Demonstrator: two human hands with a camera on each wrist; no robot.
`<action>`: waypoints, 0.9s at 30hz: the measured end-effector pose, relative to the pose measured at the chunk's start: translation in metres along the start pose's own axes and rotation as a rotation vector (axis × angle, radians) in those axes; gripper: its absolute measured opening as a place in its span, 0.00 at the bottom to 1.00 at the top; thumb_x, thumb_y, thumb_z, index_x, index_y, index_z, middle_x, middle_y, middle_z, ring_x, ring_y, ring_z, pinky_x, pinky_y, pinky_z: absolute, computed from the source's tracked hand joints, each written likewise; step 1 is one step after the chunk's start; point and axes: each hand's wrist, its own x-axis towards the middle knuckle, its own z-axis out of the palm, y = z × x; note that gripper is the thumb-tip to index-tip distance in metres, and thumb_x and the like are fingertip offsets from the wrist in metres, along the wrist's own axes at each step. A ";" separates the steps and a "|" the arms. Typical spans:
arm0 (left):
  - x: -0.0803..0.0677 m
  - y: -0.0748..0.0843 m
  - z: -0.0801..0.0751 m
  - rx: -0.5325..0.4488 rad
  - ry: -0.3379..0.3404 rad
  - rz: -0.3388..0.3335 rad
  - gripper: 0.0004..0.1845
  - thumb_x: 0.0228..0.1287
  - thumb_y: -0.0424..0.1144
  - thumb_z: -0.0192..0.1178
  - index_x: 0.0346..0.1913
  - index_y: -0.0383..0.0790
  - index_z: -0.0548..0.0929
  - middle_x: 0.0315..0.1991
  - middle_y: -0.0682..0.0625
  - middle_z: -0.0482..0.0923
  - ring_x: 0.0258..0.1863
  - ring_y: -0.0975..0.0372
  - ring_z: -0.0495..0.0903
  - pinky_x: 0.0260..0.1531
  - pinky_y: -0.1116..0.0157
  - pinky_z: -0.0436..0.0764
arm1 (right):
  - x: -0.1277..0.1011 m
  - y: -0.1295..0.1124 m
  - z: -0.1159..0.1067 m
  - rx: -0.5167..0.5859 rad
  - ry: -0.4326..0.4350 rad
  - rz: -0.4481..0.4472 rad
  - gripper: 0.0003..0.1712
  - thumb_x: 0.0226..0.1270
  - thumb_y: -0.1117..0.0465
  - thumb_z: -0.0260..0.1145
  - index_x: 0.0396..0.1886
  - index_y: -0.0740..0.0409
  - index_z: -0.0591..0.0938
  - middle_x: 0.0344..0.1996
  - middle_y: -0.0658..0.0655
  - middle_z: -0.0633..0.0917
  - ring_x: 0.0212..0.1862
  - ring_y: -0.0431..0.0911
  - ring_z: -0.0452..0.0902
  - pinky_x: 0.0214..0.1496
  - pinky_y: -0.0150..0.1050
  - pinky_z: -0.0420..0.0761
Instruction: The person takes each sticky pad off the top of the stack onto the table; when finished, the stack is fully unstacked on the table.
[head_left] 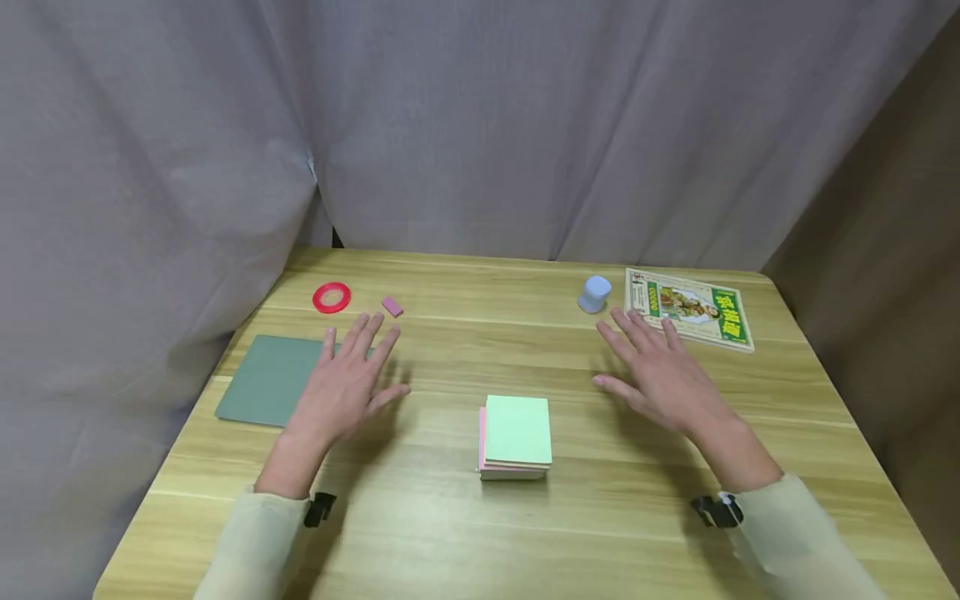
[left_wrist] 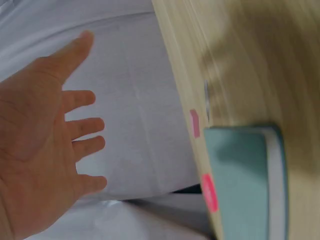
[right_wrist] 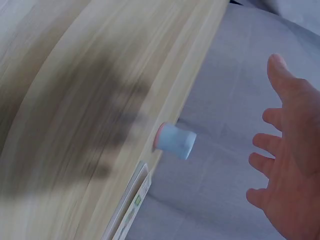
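Both hands hover above the table with fingers spread, holding nothing. My left hand [head_left: 341,387] overlaps the right part of a green notebook [head_left: 262,379] in the head view; the left wrist view shows the notebook's white page edge. My right hand [head_left: 667,375] is nearest a small light-blue, waisted piece [head_left: 596,294] and an illustrated booklet [head_left: 686,308] with green and yellow lettering. In the right wrist view the blue piece [right_wrist: 175,140] has a reddish rim at its base. Between the hands and nearer the front sits a stack of square paper notes [head_left: 517,429], light green on top with pink beneath.
Beyond the left hand lie a red ring [head_left: 332,297], like a roll of tape, and a small pink block [head_left: 392,307]. Grey curtains [head_left: 480,125] hang behind and beside the wooden table [head_left: 480,333]. Dark bands [head_left: 320,508] circle the wrists at the sleeve cuffs.
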 end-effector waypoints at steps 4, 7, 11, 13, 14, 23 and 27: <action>0.000 0.013 0.005 -0.255 -0.006 0.025 0.44 0.66 0.65 0.54 0.78 0.49 0.54 0.77 0.45 0.49 0.74 0.50 0.51 0.67 0.43 0.55 | 0.000 -0.015 -0.006 0.124 0.008 -0.041 0.43 0.70 0.36 0.56 0.78 0.50 0.58 0.77 0.59 0.52 0.76 0.58 0.45 0.74 0.56 0.39; -0.001 0.030 0.011 -0.561 -0.063 0.044 0.46 0.63 0.65 0.58 0.78 0.58 0.48 0.76 0.52 0.50 0.73 0.55 0.53 0.66 0.45 0.60 | 0.001 -0.036 -0.014 0.260 -0.012 -0.085 0.41 0.69 0.38 0.59 0.76 0.48 0.62 0.76 0.57 0.56 0.74 0.58 0.51 0.72 0.59 0.50; -0.001 0.058 0.025 -0.870 -0.181 0.053 0.54 0.54 0.61 0.69 0.77 0.63 0.45 0.76 0.58 0.49 0.73 0.61 0.51 0.66 0.47 0.59 | -0.002 -0.068 -0.017 0.401 -0.066 -0.166 0.41 0.66 0.36 0.62 0.75 0.43 0.64 0.75 0.52 0.58 0.73 0.55 0.55 0.66 0.61 0.62; -0.001 0.071 0.034 -0.966 -0.235 0.076 0.58 0.50 0.57 0.74 0.78 0.61 0.45 0.76 0.58 0.49 0.74 0.62 0.50 0.67 0.49 0.58 | -0.004 -0.082 -0.014 0.450 -0.096 -0.207 0.43 0.63 0.35 0.64 0.74 0.43 0.65 0.75 0.50 0.58 0.73 0.53 0.56 0.65 0.60 0.64; 0.000 0.077 0.037 -1.001 -0.257 0.089 0.60 0.49 0.55 0.76 0.78 0.59 0.45 0.76 0.57 0.49 0.73 0.63 0.50 0.68 0.50 0.58 | -0.005 -0.088 -0.012 0.467 -0.113 -0.223 0.44 0.62 0.34 0.65 0.74 0.43 0.65 0.75 0.49 0.58 0.73 0.52 0.56 0.65 0.59 0.64; 0.005 0.105 0.061 -1.114 -0.224 0.162 0.55 0.45 0.49 0.80 0.73 0.54 0.54 0.66 0.58 0.64 0.66 0.62 0.65 0.66 0.54 0.63 | -0.007 -0.114 0.005 0.478 -0.093 -0.293 0.45 0.56 0.38 0.72 0.72 0.45 0.69 0.73 0.50 0.63 0.71 0.45 0.58 0.64 0.50 0.69; 0.006 0.111 0.067 -1.136 -0.170 0.139 0.48 0.48 0.50 0.78 0.69 0.54 0.59 0.62 0.58 0.68 0.62 0.62 0.69 0.63 0.53 0.66 | -0.006 -0.115 0.009 0.460 -0.065 -0.276 0.43 0.55 0.42 0.75 0.70 0.45 0.71 0.71 0.51 0.65 0.69 0.46 0.62 0.62 0.50 0.71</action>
